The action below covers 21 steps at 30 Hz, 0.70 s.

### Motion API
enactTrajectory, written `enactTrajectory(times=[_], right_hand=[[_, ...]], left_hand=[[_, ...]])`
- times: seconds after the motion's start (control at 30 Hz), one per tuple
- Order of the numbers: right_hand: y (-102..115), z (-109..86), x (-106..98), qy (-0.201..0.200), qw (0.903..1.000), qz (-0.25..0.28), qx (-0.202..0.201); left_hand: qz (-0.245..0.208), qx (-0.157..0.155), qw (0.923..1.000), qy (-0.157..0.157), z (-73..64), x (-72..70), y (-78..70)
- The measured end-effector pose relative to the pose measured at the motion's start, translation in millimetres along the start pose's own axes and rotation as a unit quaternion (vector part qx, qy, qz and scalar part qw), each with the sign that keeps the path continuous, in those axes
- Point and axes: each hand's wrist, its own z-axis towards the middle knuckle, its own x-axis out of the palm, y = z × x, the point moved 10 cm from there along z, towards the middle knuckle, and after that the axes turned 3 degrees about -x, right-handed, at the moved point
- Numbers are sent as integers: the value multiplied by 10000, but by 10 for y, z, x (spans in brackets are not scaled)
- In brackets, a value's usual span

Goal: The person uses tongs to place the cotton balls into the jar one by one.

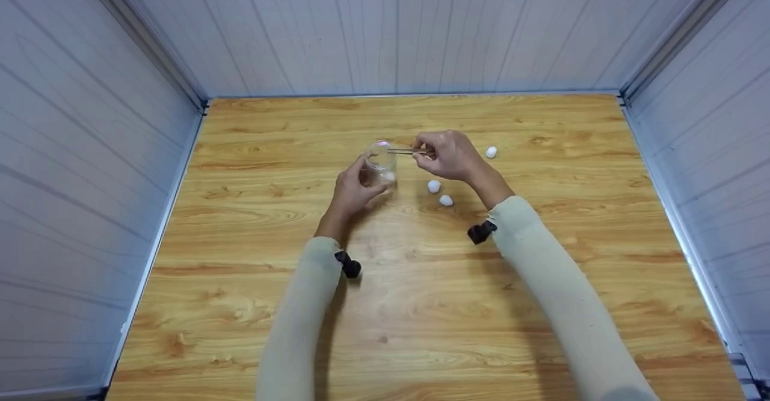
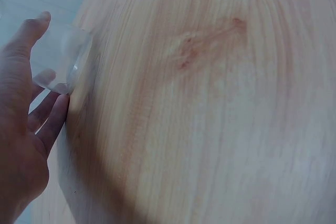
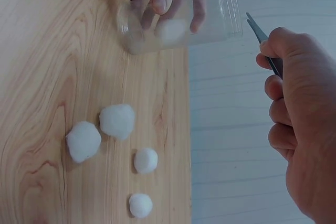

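My left hand (image 1: 354, 192) grips a clear jar (image 1: 379, 162), thumb on one side and fingers on the other. Its threaded mouth shows in the right wrist view, where a white cotton ball (image 3: 172, 31) lies inside behind the clear wall. With thumb and fingers my right hand (image 1: 448, 154) pinches metal tweezers (image 1: 404, 151). Their tips (image 3: 249, 17) are beside the jar's mouth, slightly apart, with nothing visible between them. In the left wrist view the jar (image 2: 63, 51) is partly covered by the left hand (image 2: 23, 114).
Several loose cotton balls lie on the wooden table (image 1: 385, 305). Two (image 1: 434, 186) sit close together below the right hand, and another (image 1: 491, 152) lies to its right. Pale panel walls (image 1: 385, 28) bound the table at the back and both sides.
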Motion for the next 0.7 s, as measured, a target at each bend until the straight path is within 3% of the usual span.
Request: enactTrajectory(times=[0.2, 0.33, 0.4, 0.47, 0.57, 0.63, 0.7], right_hand=[[-20, -7, 5, 27, 9999, 52, 105], [-37, -9, 23, 44, 9999, 94, 134], [-42, -11, 31, 40, 9999, 113, 122], [-39, -13, 31, 22, 9999, 127, 88], [-23, -15, 20, -23, 9999, 115, 23], [-11, -18, 10, -55, 10000, 81, -17], [-5, -21, 4, -88, 9999, 44, -40]], left_hand=[[-89, -141, 9998, 90, -87, -25, -177], [23, -173, 9998, 78, -92, -25, -190], [109, -116, 9999, 46, -35, 11, -74], [58, -131, 9999, 88, -68, -5, -138], [4, -40, 10000, 44, -45, 0, -95], [-73, -79, 9999, 58, -101, -39, -208], [-73, -65, 9999, 29, -78, -27, -157]])
